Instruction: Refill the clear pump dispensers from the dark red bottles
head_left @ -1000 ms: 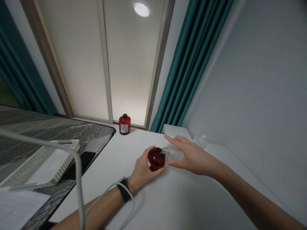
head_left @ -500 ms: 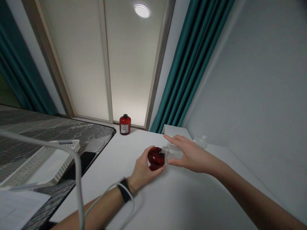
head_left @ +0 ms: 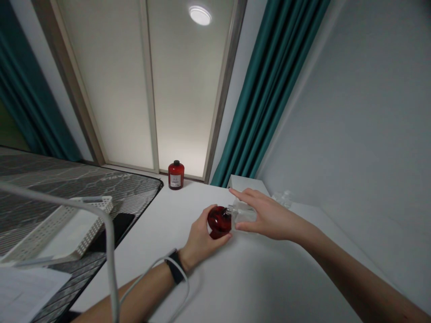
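My left hand (head_left: 202, 235) is wrapped round a dark red glass bottle (head_left: 219, 220) just above the white table. In my right hand (head_left: 266, 215) is a clear glass bottle (head_left: 245, 214), tilted on its side, with the thumb below and the fingers over the top. Its narrow neck meets the mouth area of the red bottle. Whether liquid passes between the two cannot be made out. A second red bottle (head_left: 176, 175) with a black cap and a pale label stands upright near the window.
Behind my right hand are a white box (head_left: 248, 183) and clear glassware (head_left: 284, 198) by the wall. On the left lie a perforated white basket (head_left: 82, 242), a dark flat object (head_left: 125, 222) and paper (head_left: 30, 291). A white cable (head_left: 110, 251) crosses the left foreground.
Almost nothing differs. My right hand and the clear bottle have risen very slightly at the back; my left hand holds the red bottle in the same place.
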Demonstrator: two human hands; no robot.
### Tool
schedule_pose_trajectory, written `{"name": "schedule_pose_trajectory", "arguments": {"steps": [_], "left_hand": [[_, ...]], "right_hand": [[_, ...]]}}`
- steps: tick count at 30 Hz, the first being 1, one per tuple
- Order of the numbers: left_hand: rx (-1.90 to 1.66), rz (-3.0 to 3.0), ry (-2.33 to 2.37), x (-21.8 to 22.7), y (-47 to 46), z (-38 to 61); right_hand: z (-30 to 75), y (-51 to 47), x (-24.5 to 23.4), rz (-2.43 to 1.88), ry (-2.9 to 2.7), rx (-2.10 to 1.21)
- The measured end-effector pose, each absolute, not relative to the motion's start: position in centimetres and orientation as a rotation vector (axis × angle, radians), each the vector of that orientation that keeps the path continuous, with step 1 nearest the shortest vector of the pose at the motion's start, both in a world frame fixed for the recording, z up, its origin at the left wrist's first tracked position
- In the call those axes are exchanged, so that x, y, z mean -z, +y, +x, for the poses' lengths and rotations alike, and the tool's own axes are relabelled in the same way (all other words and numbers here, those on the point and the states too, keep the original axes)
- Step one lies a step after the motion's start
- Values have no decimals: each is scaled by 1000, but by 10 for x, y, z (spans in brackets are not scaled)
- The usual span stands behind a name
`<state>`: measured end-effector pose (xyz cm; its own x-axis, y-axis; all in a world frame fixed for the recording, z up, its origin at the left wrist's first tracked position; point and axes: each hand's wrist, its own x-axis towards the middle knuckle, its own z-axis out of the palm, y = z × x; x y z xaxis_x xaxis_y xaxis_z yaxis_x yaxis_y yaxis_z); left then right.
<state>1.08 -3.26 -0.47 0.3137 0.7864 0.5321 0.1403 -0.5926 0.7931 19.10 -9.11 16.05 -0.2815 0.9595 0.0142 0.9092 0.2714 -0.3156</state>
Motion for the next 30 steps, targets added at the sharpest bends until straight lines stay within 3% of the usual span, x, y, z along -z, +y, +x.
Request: {"name": "schedule_pose_trajectory", "arguments": {"steps": [30], "left_hand": [[-1311,1901,800,3,-34,11]], "right_hand": [[189,-86,-169,-1733,-2394,-361]]}}
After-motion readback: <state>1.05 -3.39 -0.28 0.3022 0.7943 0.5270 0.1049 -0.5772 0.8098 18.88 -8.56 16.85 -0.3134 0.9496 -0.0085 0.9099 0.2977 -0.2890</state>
